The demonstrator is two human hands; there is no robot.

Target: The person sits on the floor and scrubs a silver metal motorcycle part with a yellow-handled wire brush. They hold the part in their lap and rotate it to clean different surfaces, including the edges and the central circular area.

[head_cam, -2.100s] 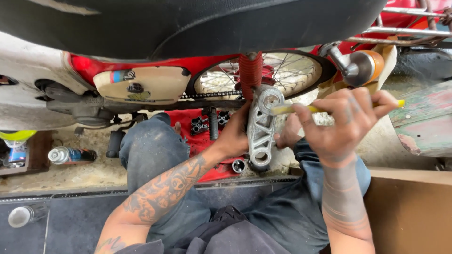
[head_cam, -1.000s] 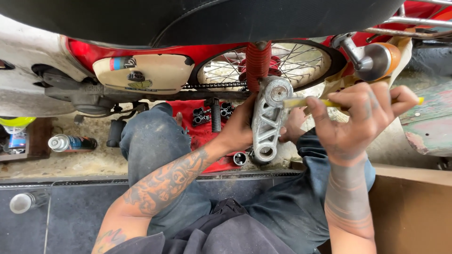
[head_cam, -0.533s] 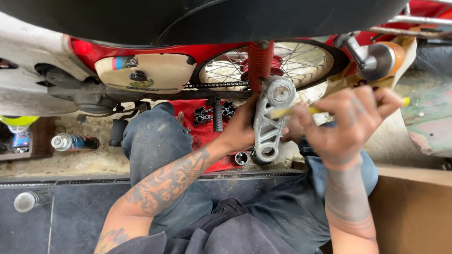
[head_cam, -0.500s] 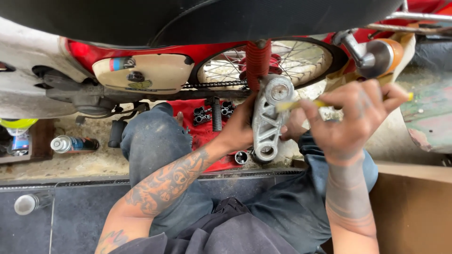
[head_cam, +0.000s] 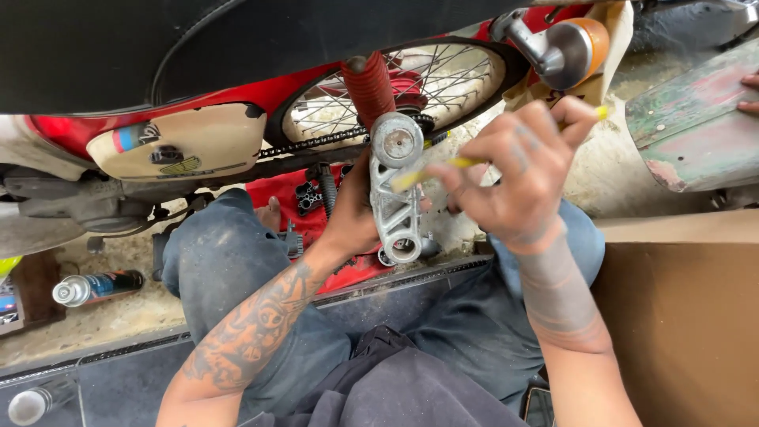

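Observation:
My left hand [head_cam: 354, 225] grips a silver cast-metal bracket [head_cam: 398, 194] from behind and holds it upright against the lower end of the red rear shock absorber [head_cam: 368, 83] of a red motorcycle. My right hand [head_cam: 518, 178] is closed around a thin yellow-handled tool [head_cam: 431, 171], whose tip points at the bracket just below its round top. The spoked rear wheel [head_cam: 411, 83] and drive chain [head_cam: 304, 144] lie behind the bracket. A cream side cover [head_cam: 178, 142] sits to the left.
A red tray of black sockets [head_cam: 312, 202] lies on the ground between my knees. A spray can [head_cam: 95, 286] lies at the left. A brown cardboard box [head_cam: 680, 316] fills the right side. An orange turn signal [head_cam: 573, 47] sticks out at top right, near another person's fingers [head_cam: 749, 91].
My right hand has worked the yellow tool back and forth at the bracket's top. The view has shifted slightly. The left hand keeps its hold on the bracket.

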